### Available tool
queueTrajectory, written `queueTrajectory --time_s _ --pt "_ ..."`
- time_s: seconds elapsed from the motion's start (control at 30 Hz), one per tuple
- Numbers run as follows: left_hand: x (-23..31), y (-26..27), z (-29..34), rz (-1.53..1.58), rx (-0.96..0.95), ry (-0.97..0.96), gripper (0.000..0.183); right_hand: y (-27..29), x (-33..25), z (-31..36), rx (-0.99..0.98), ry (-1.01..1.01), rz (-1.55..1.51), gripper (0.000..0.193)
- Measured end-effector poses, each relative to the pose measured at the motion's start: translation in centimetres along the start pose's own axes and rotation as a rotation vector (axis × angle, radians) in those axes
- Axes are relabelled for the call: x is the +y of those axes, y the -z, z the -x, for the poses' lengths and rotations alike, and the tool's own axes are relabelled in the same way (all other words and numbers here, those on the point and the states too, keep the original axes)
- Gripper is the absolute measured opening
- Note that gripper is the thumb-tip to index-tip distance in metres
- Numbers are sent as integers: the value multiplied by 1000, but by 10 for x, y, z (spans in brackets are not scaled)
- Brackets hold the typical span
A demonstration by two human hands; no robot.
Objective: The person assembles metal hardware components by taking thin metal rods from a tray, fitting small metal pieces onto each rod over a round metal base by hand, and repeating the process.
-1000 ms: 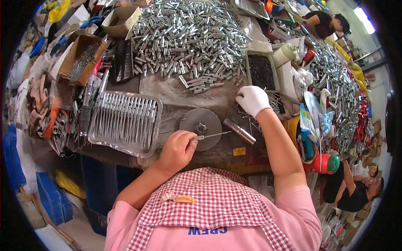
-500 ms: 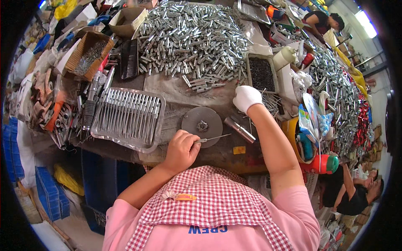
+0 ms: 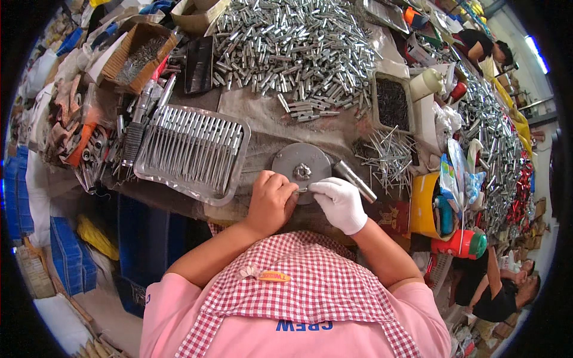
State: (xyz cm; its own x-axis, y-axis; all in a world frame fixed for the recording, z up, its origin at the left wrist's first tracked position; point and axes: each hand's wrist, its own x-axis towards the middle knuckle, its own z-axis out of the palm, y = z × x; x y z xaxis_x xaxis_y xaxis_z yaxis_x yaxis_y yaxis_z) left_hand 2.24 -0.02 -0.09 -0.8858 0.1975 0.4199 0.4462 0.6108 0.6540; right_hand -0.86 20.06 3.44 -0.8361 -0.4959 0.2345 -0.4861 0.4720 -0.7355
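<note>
Close in front of me, my bare left hand (image 3: 268, 201) pinches a thin metal rod (image 3: 303, 190), most of it hidden by fingers. My right hand (image 3: 342, 204), in a white glove, meets it from the right, fingertips closed on the rod's other end. Just behind both hands lies a round grey metal disc (image 3: 287, 159) with a small lumpy piece (image 3: 302, 172) at its middle. A thick metal cylinder (image 3: 356, 181) rests beside the disc, to the right. On the left, a clear-edged tray (image 3: 243, 156) carries a row of slender rods with thicker silver ends.
A big heap of short metal tubes (image 3: 292, 51) covers the far table. Right of it are a box of small dark pins (image 3: 392, 102) and scattered thin rods (image 3: 387, 156). A yellow container (image 3: 422, 200) and red-green jug (image 3: 458, 244) stand at right. Other people are at far right.
My right hand has come back from the thin rods near the dark-pin box and now meets my left at the rod. The view has shifted slightly.
</note>
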Motion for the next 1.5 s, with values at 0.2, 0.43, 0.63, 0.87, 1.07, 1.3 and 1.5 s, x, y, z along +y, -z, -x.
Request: queueTrajectory --time_s 0.2,0.43,0.63,0.87,1.07,1.3,1.5 --pt "0 2 0 -7 -30 12 19 -15 6 -12 68 170 262 13" --pt "-1 -2 -1 -5 -16 -6 21 -10 5 -17 -25 284 386 7" --pt "-4 -1 -2 -11 -5 -25 26 -4 -8 -41 -315 92 561 9" --pt "-1 -4 1 4 26 -6 21 8 -16 -19 -76 114 417 31" --pt "-1 -3 -1 -7 17 -24 14 -7 -6 -6 -135 237 501 22" --pt "3 5 -5 -2 32 -42 16 7 0 2 68 93 440 22" --pt "10 19 -6 876 19 457 16 -3 -12 3 61 -17 103 14"
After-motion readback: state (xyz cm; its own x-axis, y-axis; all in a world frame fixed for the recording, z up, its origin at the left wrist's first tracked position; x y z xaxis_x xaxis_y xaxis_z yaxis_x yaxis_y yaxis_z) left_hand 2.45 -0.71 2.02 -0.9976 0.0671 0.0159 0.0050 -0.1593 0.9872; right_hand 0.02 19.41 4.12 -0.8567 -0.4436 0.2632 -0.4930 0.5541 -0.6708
